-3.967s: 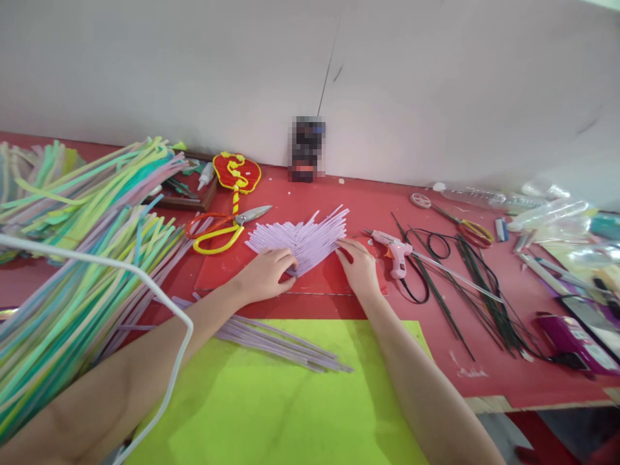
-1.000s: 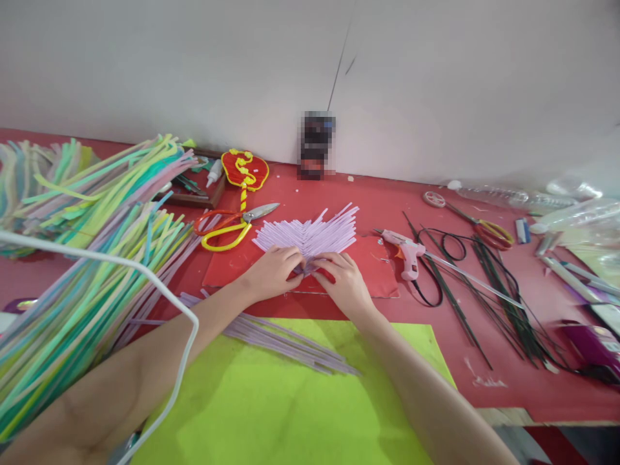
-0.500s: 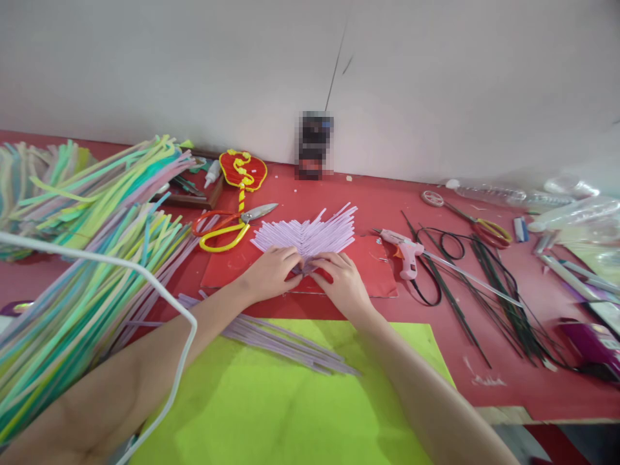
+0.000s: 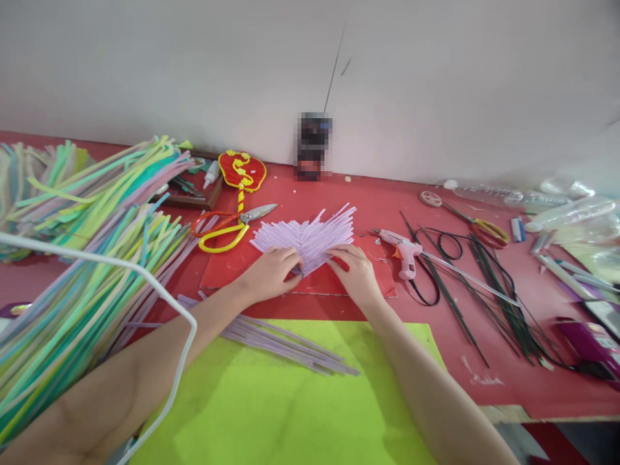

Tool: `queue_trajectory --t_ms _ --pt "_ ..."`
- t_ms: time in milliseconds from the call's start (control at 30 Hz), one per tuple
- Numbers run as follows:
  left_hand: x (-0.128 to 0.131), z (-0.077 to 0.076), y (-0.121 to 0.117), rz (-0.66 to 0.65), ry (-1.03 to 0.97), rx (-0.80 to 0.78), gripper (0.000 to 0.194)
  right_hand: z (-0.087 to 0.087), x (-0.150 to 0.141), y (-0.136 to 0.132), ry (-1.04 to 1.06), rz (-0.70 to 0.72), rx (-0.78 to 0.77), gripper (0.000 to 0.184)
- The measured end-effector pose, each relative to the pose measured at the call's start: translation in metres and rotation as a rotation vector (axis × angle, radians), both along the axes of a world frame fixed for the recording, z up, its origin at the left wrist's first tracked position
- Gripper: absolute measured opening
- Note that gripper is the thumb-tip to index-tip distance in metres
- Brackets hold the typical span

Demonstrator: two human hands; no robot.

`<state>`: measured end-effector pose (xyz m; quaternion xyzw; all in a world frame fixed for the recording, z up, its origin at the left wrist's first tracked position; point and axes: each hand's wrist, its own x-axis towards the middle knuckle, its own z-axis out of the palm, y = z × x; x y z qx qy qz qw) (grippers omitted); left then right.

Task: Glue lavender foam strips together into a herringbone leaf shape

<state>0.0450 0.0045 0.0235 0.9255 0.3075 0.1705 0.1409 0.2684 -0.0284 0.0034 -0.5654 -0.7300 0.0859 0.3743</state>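
Note:
Lilac pipe cleaners [image 4: 310, 239] lie in a dense V-shaped, leaf-like fan on a red board [image 4: 372, 284]. My left hand [image 4: 277, 272] is closed at the lower tip of the fan, thumb and fingers pinching the pipe cleaner ends there. At the fan's lower right edge, my right hand [image 4: 356, 272] has thumb and forefinger brought together on a lilac pipe cleaner; its fingers partly hide the contact. Several loose lilac pipe cleaners [image 4: 290, 345] rest across the yellow-green mat [image 4: 300, 413] below my left wrist.
Bundles of coloured pipe cleaners [image 4: 87, 310] fill the left, crossed by a white cable [image 4: 159, 290]. Scissors [image 4: 227, 229] lie beside the fan, below a red-yellow ornament [image 4: 242, 171]. A pink glue gun [image 4: 404, 252], dark green stems [image 4: 498, 297] and more scissors [image 4: 489, 232] lie right.
My right hand has moved from the fan's lower tip, beside my left hand, to the right and slightly up along its edge. My left hand stays put.

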Motion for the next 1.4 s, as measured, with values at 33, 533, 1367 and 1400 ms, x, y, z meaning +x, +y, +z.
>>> queue_trajectory --t_ms 33,533,1367,1400 --pt "0.000 0.000 0.000 0.000 0.000 -0.001 0.008 0.000 -0.001 0.000 0.000 0.008 -0.012 0.019" --pt "0.000 0.002 -0.001 0.002 0.007 -0.005 0.008 0.000 0.000 0.002 0.098 -0.059 0.002 0.023" --pt "0.000 0.000 -0.001 0.001 0.010 0.006 0.006 -0.007 0.000 -0.017 -0.383 -0.189 -0.197 0.061" --pt "-0.001 0.000 -0.001 0.001 0.009 0.006 0.006 -0.006 0.000 -0.016 -0.406 -0.191 -0.227 0.062"
